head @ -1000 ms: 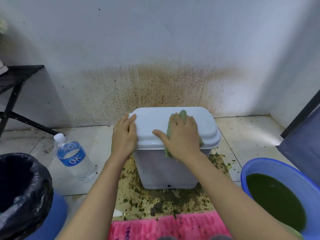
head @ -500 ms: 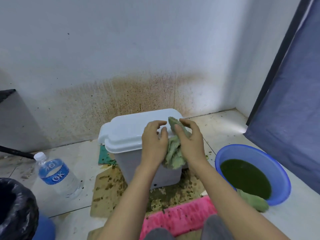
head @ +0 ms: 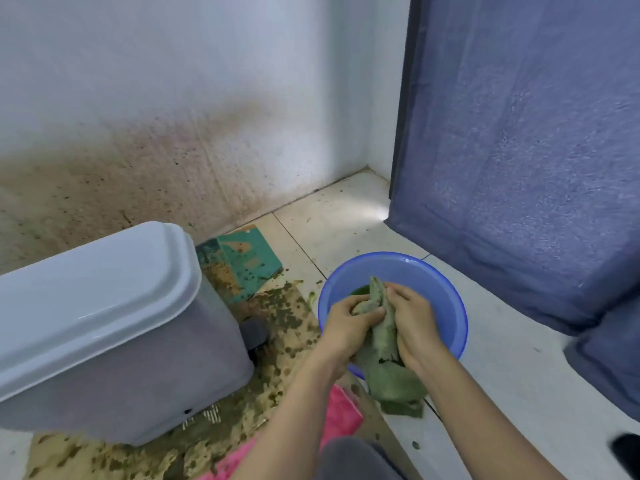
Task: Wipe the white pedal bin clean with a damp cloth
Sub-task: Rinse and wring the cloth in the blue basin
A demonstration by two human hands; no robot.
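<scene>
Tagger: Both hands are grasping the green cloth (head: 383,336) over the blue basin (head: 448,306). L hand (head: 349,318) has fingers curled round one side of it, R hand (head: 412,317) is wrapped round the opp. side.

QA: Cloth shape?

Tagger: Bunched betw. the palms, one tip poking up past the fingertips. More green fabric hangs below the wrists, over the basin's near rim and onto the floor. Can't tell if it's the same piece or a 2nd one.

QA: Anything in the basin?

Tagger: Dark green liquid (head: 362,291), only a sliver showing just beyond L hand. Rest is hidden by the hands.

QA: Bin?

Tagger: The white pedal bin (head: 104,306) is well left of L hand, touched by neither hand, lid down. It stands on a brown sheet (head: 287,317) spattered w/ green-brown spots. Dark pedal (head: 254,332) at its base, on the side facing L hand.

QA: Other stuff?

Tagger: Pink mat (head: 341,410) beneath L forearm. Green printed carton (head: 249,261) flat on the floor, up-left of the hands, by the bin's far corner. Blue curtain (head: 519,168) right of R hand and beyond the basin. Wall (head: 138,150) beyond the hands has a brown speckled stain low down.
</scene>
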